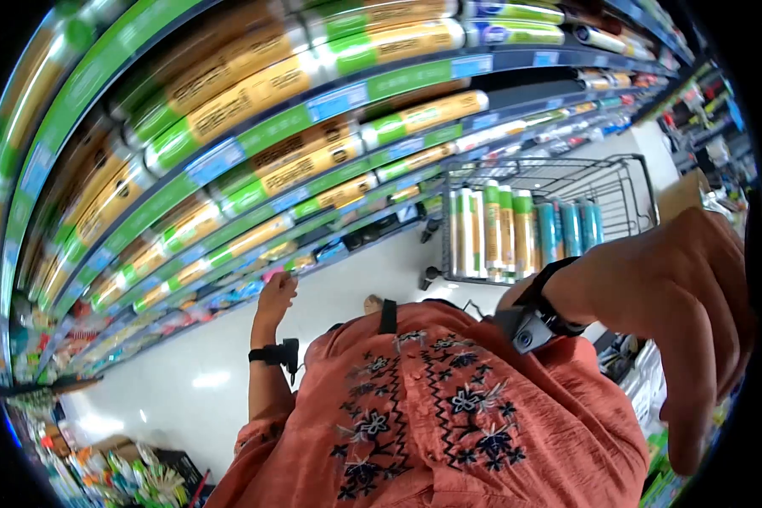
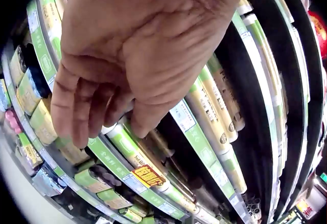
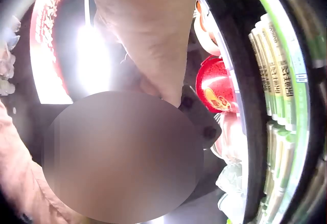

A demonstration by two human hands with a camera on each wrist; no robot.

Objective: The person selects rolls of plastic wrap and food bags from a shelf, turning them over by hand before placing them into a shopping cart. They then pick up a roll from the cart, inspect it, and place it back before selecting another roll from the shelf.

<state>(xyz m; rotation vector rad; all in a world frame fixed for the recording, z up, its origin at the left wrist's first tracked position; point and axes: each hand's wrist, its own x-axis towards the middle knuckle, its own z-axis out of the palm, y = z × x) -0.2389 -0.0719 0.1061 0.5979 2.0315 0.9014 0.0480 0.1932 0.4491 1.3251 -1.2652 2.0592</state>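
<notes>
- Done, as far as I can see: in the cart [image 1: 631,157] there are green-and-yellow rolls [image 1: 494,229] side by side, with blue rolls [image 1: 572,227] beside them.
- Outside the cart: many similar rolls [image 1: 250,97] lie in rows on the shelf [image 1: 288,125], at several levels. I judge that the loading is at least begun; how much is left, I cannot tell.
- The left hand [image 1: 277,296] is away from the cart, at the shelf side. Its fingers are bent loosely and close to each other, and I see nothing clamped in them.
- In the left wrist view, the thumb and fingertips appear over one end of a green-topped roll [image 2: 134,155], which lies on the shelf. The roll extends down and to the right from them. They look near it, but I cannot tell if they touch.
- The right hand [image 1: 681,288] is in front of the cart side in my head view, with its fingers hanging down. One finger is rather straight; for the others, the gaps are not clear. I see no roll in it.
- In the right wrist view, a blurred patch hides much, so it does not help me with these fingers. Shelf rolls [image 3: 278,65] appear at the right, apart from the visible skin.
</notes>
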